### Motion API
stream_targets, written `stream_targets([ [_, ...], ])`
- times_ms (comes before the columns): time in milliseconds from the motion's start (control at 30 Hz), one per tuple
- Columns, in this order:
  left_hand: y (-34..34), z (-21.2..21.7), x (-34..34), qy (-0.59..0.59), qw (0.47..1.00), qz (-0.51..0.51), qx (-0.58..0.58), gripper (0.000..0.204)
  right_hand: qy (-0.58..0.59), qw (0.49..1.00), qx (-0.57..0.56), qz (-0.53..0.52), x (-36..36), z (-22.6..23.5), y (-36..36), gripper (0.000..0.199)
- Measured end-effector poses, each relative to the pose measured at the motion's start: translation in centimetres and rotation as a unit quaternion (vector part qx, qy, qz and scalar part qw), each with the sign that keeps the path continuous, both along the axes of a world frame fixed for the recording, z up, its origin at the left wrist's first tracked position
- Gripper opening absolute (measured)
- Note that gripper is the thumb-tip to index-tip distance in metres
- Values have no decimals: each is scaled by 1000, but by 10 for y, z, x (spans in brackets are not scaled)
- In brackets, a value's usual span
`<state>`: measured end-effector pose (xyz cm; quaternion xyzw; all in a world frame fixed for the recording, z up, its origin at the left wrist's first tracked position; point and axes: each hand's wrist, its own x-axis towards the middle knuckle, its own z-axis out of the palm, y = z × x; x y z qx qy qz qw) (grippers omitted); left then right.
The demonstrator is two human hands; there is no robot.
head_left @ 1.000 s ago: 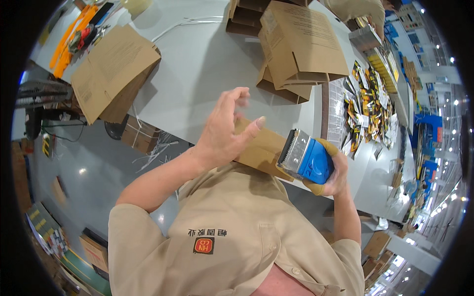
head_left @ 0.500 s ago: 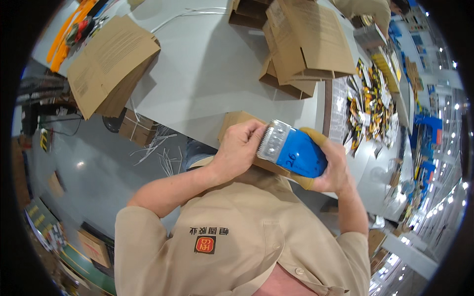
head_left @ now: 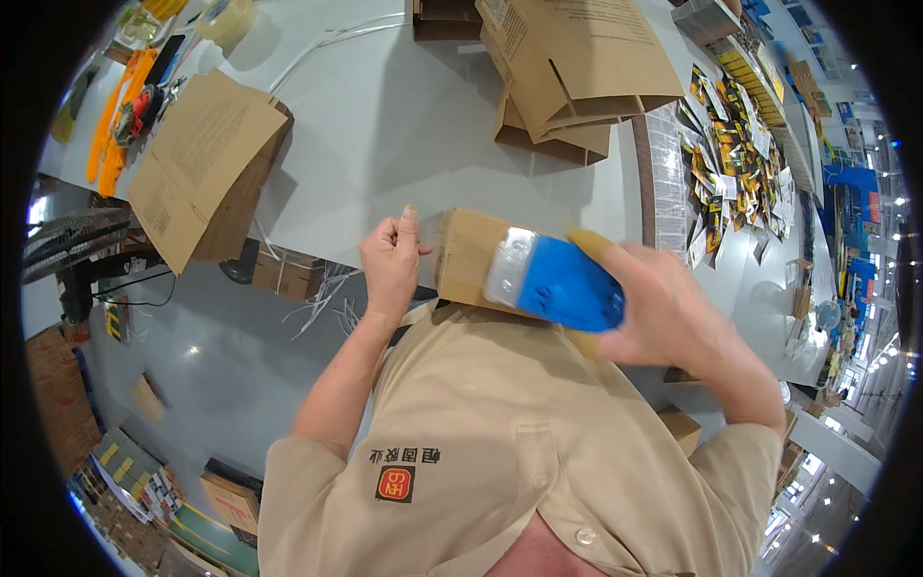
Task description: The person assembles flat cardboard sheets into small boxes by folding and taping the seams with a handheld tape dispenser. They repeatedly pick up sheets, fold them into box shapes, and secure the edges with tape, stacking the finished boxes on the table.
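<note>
Pale grey worktable (head_left: 404,125) carrying flattened cardboard boxes (head_left: 197,163), a folded carton stack (head_left: 577,67), and scattered yellow-and-black packets (head_left: 731,154). Orange tools (head_left: 115,125) lie at its far left corner. Below, a glossy grey floor (head_left: 221,385) reflects ceiling lights; small cartons (head_left: 231,495) stand there. Bright lamps (head_left: 889,356) line the right.

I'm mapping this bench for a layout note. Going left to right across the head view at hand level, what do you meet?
Flattened cardboard box → left hand → small brown carton → blue tape dispenser → right hand.
</note>
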<state>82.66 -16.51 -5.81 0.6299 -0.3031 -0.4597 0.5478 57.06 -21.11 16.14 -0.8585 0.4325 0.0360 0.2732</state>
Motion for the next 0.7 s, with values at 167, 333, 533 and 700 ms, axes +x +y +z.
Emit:
stream_targets([
  [167, 2, -12, -2, -6, 998, -45, 47, 47, 57, 998, 6, -28, -104, -23, 16, 74],
  [333, 1, -15, -9, -203, 960, -188, 35, 45, 42, 999, -11, -24, -164, -160, 18, 70],
  [533, -13, -11, -8, -306, 909, -236, 154, 39, 246, 957, 146, 49, -75, -156, -31, 54],
  [700, 16, 36, 7, -254, 940, -220, -60, 61, 185, 957, 93, -204, -105, -122, -6, 50],
])
